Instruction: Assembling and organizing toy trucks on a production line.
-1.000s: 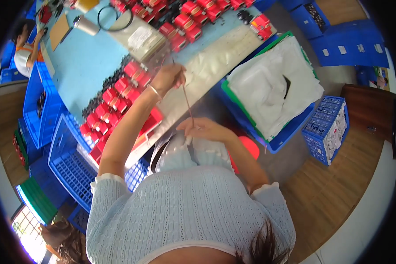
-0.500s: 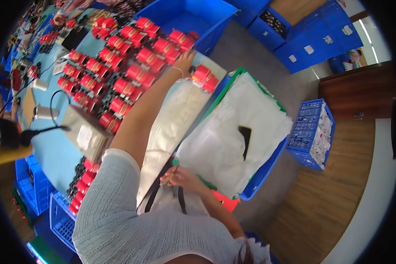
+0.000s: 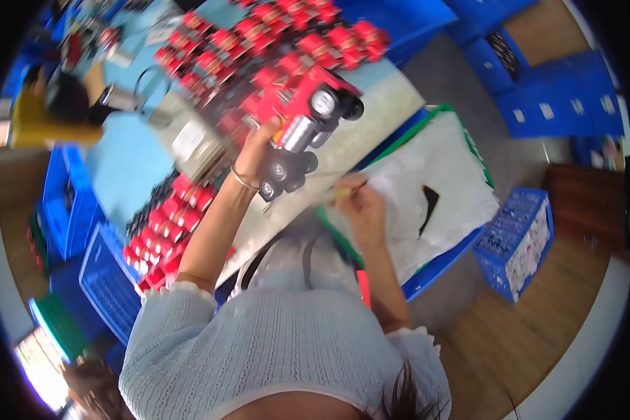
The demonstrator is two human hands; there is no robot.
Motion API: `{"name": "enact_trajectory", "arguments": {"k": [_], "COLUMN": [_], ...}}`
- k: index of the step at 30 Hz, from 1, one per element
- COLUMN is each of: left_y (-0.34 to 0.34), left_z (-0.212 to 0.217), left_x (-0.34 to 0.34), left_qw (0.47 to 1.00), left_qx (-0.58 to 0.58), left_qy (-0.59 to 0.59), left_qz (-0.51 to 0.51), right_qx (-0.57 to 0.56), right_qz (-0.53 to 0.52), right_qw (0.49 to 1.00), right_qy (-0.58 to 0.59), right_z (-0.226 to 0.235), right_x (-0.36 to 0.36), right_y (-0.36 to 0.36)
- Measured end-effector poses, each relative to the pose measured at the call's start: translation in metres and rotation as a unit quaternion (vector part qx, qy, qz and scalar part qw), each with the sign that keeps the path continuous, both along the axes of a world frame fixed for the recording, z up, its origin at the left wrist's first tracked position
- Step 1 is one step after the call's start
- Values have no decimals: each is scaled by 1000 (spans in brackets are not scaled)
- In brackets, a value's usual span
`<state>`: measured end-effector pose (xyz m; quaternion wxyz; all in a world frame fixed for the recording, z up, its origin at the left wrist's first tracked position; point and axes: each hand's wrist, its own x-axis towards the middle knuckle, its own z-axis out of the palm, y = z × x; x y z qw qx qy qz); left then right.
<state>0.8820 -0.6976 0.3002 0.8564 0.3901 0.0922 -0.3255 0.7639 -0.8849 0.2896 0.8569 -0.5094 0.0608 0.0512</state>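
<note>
My left hand (image 3: 256, 152) is closed on a red toy truck (image 3: 306, 105), lifted above the pale table edge and tilted on its side. Its silver tank and grey-hubbed black wheels show, with the rear wheels hanging low. My right hand (image 3: 365, 210) is pinched around a small yellowish handheld tool (image 3: 343, 191), whose kind blur hides. It stays to the right of the truck, apart from it. Behind the truck, rows of similar red toy trucks (image 3: 255, 31) stand on the light blue tabletop (image 3: 112, 183).
To the right, white sheets (image 3: 444, 164) fill a green-rimmed crate, with a black piece (image 3: 429, 206) on top. A blue crate (image 3: 514, 241) stands on the floor. More red truck parts (image 3: 171, 224) lie near a beige box (image 3: 189, 136). Blue bins (image 3: 413, 24) stand beyond.
My left hand has come back from the far end of the table with a red toy truck. My right hand has risen, still pinching the tool. The view has shifted.
</note>
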Motion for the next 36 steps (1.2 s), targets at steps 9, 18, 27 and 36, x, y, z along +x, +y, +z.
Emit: {"name": "enact_trajectory", "arguments": {"k": [9,18,27,36], "left_y": [163,230,270,286], "left_z": [38,65,60,59], "left_x": [-180,-284,-326,-345], "left_qw": [977,957,948,896], "left_qx": [-152,-188,-34,54], "left_qy": [13,-1,-87,-271], "left_qz": [147,221,303,348], "right_qx": [-292,-373,-310,-423], "right_qz": [110,27,-48,372], "right_qw": [893,800,792,751], "right_qy": [-324,-470,-524,-344], "right_z": [108,114,98,98], "right_x": [-28,-113,-154,-194], "right_y": [168,273,316,257]}}
